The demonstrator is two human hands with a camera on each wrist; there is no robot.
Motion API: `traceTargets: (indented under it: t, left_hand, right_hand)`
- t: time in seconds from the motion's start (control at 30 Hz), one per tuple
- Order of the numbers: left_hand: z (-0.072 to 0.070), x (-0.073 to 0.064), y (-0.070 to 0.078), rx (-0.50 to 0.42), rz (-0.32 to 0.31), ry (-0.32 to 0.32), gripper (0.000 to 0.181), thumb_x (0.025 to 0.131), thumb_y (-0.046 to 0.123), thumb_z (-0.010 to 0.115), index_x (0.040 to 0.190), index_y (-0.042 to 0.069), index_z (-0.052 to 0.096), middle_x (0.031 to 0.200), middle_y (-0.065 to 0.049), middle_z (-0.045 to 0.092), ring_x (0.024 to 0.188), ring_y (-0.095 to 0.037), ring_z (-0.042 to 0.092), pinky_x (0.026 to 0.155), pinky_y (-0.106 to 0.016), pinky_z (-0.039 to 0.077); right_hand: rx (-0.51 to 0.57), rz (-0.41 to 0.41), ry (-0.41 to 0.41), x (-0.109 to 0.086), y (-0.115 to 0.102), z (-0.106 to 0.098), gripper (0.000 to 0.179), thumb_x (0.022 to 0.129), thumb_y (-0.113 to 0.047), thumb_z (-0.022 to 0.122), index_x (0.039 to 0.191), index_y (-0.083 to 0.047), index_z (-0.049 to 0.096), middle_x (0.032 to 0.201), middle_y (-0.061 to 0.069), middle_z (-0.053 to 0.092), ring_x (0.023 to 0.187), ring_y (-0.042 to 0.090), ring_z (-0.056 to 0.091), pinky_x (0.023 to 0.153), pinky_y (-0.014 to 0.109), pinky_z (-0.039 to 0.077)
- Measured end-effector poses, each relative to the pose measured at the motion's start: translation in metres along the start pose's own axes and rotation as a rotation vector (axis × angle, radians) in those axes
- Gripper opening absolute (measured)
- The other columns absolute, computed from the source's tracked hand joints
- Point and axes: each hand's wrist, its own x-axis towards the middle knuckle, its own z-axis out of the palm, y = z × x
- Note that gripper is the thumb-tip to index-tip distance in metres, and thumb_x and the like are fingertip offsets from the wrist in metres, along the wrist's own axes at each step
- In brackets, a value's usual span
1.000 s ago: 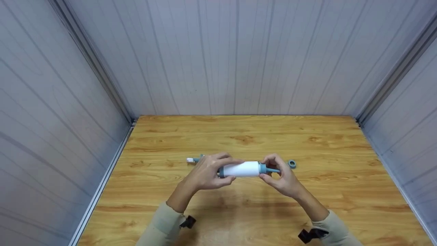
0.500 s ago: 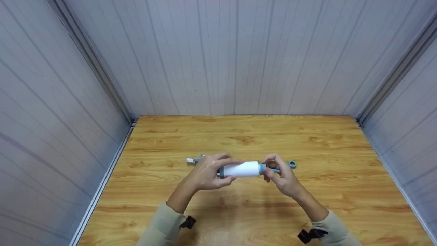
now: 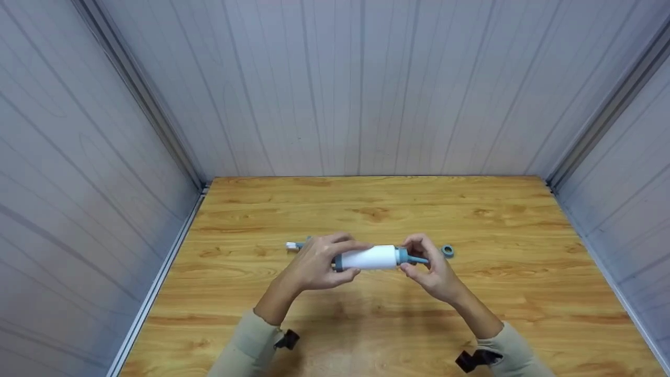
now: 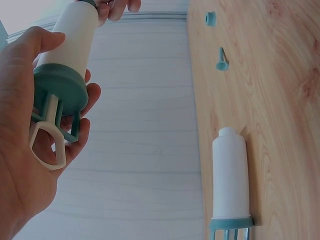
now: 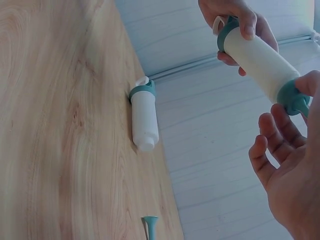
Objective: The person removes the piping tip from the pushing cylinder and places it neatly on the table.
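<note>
- In the lower middle of the head view, a white syringe-style dispenser is held nearly level.
- Its barrel, near the teal collar and white loop handle, is grasped by the left hand.
- The teal nozzle cap at its other end is pinched between thumb and fingers of the right hand.
- A second dispenser is seen lying on the wooden table, lower right of the left wrist view; above it, a loose teal nozzle and teal ring are shown.

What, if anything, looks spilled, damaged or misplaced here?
Nothing looks spilled or damaged. Unlike the held syringe, the second syringe, lying on the table, looks incomplete: bare neck, teal nozzle and ring loose nearby.
</note>
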Motion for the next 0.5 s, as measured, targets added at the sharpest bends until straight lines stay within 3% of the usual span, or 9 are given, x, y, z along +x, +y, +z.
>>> traceTargets:
  t: [0.13, 0.27, 0.33, 0.5]
  left_hand:
    - [-0.0003, 0.0002, -0.0007, 0.005, 0.007, 0.002, 0.046, 0.098, 0.027, 0.081, 0.143, 0.021, 0.078, 0.121, -0.011, 0.082, 0.075, -0.017, 0.071, 0.064, -0.019, 0.048]
    - [-0.0005, 0.0011, 0.0002, 0.015, 0.015, 0.006, 0.046, 0.098, 0.028, 0.08, 0.143, 0.022, 0.078, 0.12, -0.01, 0.082, 0.074, -0.017, 0.071, 0.063, -0.019, 0.048]
    - [-0.0002, 0.0013, 0.0003, 0.02, 0.016, 0.007, 0.046, 0.098, 0.028, 0.081, 0.144, 0.023, 0.078, 0.12, -0.01, 0.082, 0.075, -0.017, 0.072, 0.064, -0.019, 0.049]
    - [0.0006, 0.0008, -0.0003, 0.017, 0.016, 0.007, 0.047, 0.098, 0.028, 0.081, 0.144, 0.023, 0.078, 0.12, -0.009, 0.083, 0.076, -0.017, 0.072, 0.064, -0.019, 0.049]
  right_hand:
    - [0.041, 0.017, -0.018, -0.0003, 0.0004, -0.0002, 0.031, 0.103, 0.018, 0.057, 0.132, 0.012, 0.051, 0.112, -0.009, 0.067, 0.09, 0.005, 0.065, 0.073, 0.028, 0.059]
    - [0.06, 0.011, -0.015, 0.0002, 0.0002, -0.0003, 0.026, 0.105, 0.018, 0.054, 0.13, 0.013, 0.051, 0.106, -0.01, 0.065, 0.078, 0.015, 0.062, 0.067, 0.032, 0.058]
    - [0.056, 0.007, -0.008, 0.0005, -0.0005, -0.0003, 0.025, 0.105, 0.018, 0.054, 0.129, 0.013, 0.051, 0.107, -0.01, 0.065, 0.077, 0.018, 0.063, 0.068, 0.03, 0.058]
    - [0.041, 0.013, 0.004, 0.0002, -0.0016, 0.0, 0.025, 0.104, 0.018, 0.056, 0.128, 0.012, 0.052, 0.113, -0.011, 0.066, 0.089, 0.008, 0.066, 0.075, 0.024, 0.06]
